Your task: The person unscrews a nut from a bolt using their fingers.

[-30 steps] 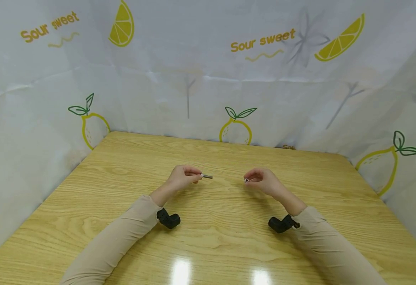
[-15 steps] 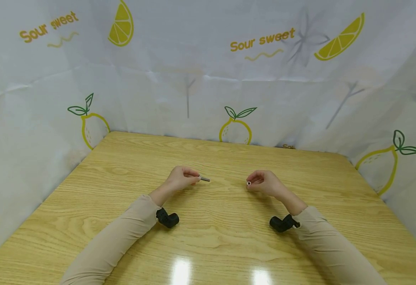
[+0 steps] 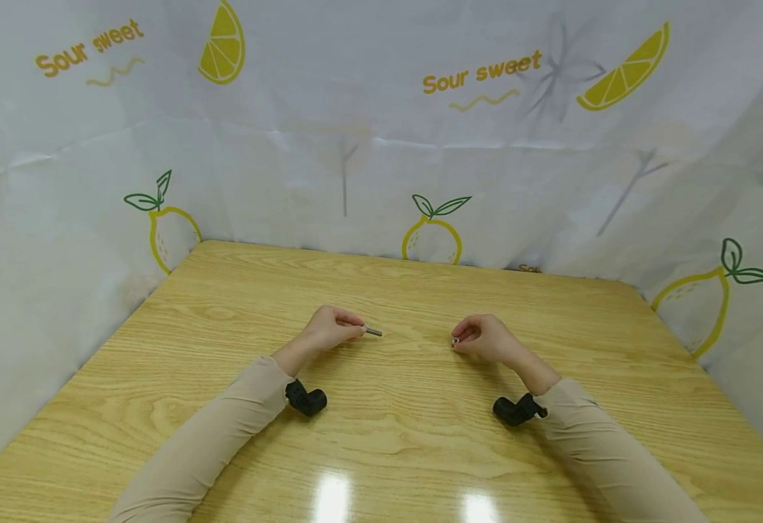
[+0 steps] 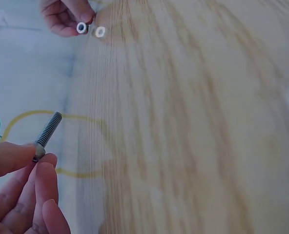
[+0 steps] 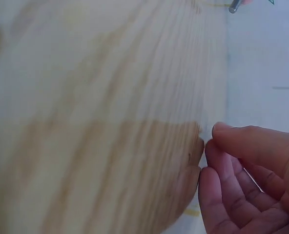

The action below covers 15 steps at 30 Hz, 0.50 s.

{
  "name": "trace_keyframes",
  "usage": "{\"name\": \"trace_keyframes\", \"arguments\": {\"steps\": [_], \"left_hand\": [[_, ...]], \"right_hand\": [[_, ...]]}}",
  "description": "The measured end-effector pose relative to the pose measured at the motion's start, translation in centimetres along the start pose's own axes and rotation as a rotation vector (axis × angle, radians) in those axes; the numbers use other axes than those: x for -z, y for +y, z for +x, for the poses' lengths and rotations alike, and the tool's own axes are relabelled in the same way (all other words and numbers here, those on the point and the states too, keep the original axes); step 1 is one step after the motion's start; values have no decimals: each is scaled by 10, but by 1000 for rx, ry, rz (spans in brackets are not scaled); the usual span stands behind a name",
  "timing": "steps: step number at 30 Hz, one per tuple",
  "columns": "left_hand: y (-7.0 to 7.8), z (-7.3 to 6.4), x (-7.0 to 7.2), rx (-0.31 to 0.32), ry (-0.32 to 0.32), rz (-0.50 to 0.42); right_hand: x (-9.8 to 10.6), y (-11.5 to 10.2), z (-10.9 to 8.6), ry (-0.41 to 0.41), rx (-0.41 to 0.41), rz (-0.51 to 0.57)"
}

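My left hand (image 3: 332,328) pinches a metal bolt (image 3: 373,331) by its head between thumb and fingers. The threaded shaft points toward the other hand; in the left wrist view the bolt (image 4: 49,129) shows its thread clearly. Across a gap, my right hand (image 3: 484,338) pinches a small metal nut (image 3: 456,341) at its fingertips. The nut's hole shows in the left wrist view, where the nut (image 4: 81,28) sits at the top. The right wrist view hides the nut behind the fingers and shows the bolt's end (image 5: 235,6) at the top.
Both hands are low over a wood-grain table (image 3: 381,436), whose glossy surface mirrors the right fingers. A pale curtain (image 3: 276,167) with lemon prints stands behind and along both sides. Dark wrist cameras (image 3: 307,399) sit by the sleeve cuffs.
The hands have drifted slightly apart and a little nearer to me. The bolt dips a bit more, and the nut has turned so its hole faces me less. Both grips stay the same.
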<state>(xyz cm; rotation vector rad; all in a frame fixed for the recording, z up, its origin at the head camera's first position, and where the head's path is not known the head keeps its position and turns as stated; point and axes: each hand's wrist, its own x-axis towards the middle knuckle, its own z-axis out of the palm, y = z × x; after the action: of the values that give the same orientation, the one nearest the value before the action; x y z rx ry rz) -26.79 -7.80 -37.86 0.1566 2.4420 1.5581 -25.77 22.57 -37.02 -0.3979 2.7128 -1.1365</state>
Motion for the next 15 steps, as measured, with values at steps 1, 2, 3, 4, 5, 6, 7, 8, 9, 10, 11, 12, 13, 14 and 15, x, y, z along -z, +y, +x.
{"name": "trace_keyframes", "arguments": {"steps": [1, 2, 3, 4, 5, 6, 7, 8, 9, 10, 11, 12, 13, 14, 15], "left_hand": [[0, 0, 0, -1, -1, 3], [-1, 1, 0, -2, -2, 8], [-1, 1, 0, 0, -3, 10], [-2, 1, 0, 0, -4, 15], [-2, 1, 0, 1, -6, 21], [-3, 1, 1, 1, -7, 27], [-3, 2, 1, 3, -6, 29], [-4, 2, 1, 1, -6, 32], [-4, 2, 1, 0, -6, 34], [-4, 1, 1, -4, -5, 40], [-4, 1, 1, -2, -3, 39], [-4, 1, 1, -3, -2, 41], [-4, 1, 1, -2, -1, 43], [-4, 1, 1, -3, -2, 48], [-4, 1, 1, -1, -2, 50]], "right_hand": [[0, 0, 0, -1, 3, -9], [0, 0, 0, 0, -2, -15], [0, 0, 0, -2, 0, -25], [0, 1, 1, -1, -5, -29], [0, 1, 1, -3, -5, -35], [-1, 1, 1, -4, -6, -39], [-1, 1, 1, -4, -6, -43], [-1, 1, 1, -4, -7, -47], [-1, 1, 1, -3, -8, -49], [-1, 1, 1, -2, -10, -51], [-1, 1, 1, 1, -12, -56], [-1, 1, 1, 3, -14, -60], [-1, 1, 1, 6, -16, -63], [-1, 1, 1, 8, -17, -67], [-1, 1, 1, 10, -19, -70]]}}
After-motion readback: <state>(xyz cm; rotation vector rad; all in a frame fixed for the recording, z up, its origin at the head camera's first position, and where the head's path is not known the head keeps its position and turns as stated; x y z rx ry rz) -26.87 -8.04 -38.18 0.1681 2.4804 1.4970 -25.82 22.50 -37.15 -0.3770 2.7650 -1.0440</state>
